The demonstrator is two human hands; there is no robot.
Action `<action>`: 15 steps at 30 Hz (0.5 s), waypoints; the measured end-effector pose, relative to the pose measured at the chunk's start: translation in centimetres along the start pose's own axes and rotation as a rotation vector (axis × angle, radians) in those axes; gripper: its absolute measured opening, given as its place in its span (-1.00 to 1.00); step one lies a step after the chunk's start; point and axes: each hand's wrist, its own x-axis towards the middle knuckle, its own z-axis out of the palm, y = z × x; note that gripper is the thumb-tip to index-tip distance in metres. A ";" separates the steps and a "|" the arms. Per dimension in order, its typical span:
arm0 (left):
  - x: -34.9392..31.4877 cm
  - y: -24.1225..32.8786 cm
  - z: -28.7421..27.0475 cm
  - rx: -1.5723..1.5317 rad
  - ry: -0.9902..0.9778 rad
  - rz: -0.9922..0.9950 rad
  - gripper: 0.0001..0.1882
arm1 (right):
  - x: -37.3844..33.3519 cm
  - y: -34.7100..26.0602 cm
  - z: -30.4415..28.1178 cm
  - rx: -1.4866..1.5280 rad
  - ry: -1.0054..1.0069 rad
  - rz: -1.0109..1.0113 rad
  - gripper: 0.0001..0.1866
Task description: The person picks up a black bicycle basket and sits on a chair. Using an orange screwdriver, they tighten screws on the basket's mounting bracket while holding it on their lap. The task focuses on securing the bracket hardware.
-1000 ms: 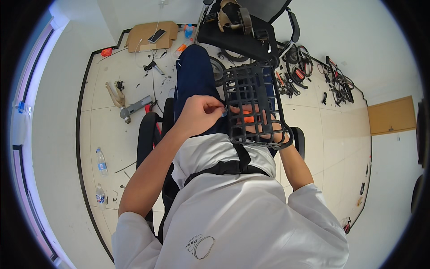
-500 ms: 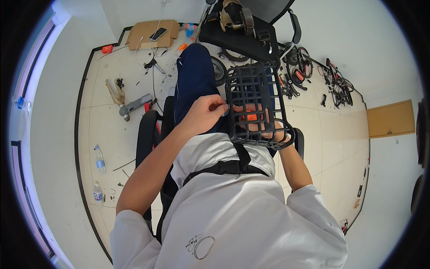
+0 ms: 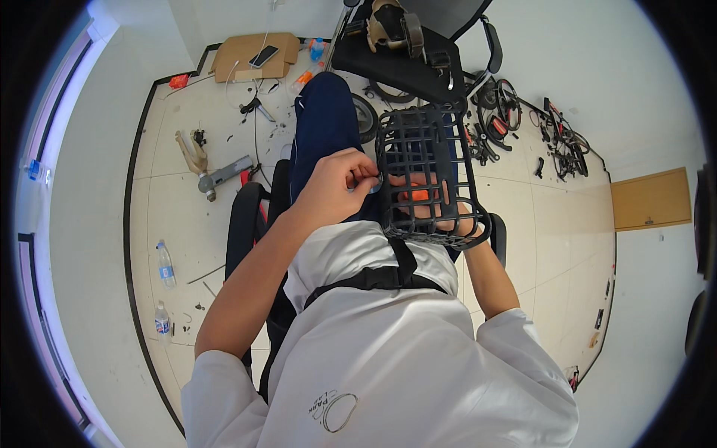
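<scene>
A black open-lattice basket [image 3: 441,168] sits at the person's lap, over the right thigh of the dark blue trousers [image 3: 326,112]. The left hand [image 3: 340,183] is narrow at the basket's left edge, thumb and forefinger drawn together. A small bluish piece [image 3: 374,190] shows just beside those fingertips; I cannot tell whether they grip it. The right hand [image 3: 426,211] shows through the bars near the basket's near end, its fingers curled about an orange-red object [image 3: 415,194]. Whether that hand is inside the basket or beneath it, I cannot tell.

Ahead, a black chair [image 3: 373,66] carries tan and black gear [image 3: 388,30] toward the far edge of its seat. Under its left edge, a small wheel [image 3: 364,118] stands on the floor [image 3: 560,224]. At the floor's far left corner lies a cardboard sheet [image 3: 228,56], with a phone [image 3: 264,57] near its right edge. A tan fork-shaped part [image 3: 196,160] touches or nearly touches a grey tubular part [image 3: 226,176] toward the floor's left edge. Two clear bottles [image 3: 165,267] lie or stand along that same edge, nearer the person. Bicycle parts [image 3: 508,104] gather along the floor's far right edge.
</scene>
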 end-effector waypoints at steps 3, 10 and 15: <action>0.1 -0.8 0.1 -0.052 -0.045 -0.152 -0.89 | 0.0 0.1 0.0 0.032 -0.007 0.006 -0.49; 0.5 -2.1 1.4 -0.224 -0.059 -0.275 -0.78 | -0.2 1.2 -0.2 0.092 0.002 0.069 -0.47; 0.4 -1.5 1.5 -0.184 -0.068 -0.262 -0.85 | -0.1 1.7 -0.5 -0.049 -0.015 0.065 -0.43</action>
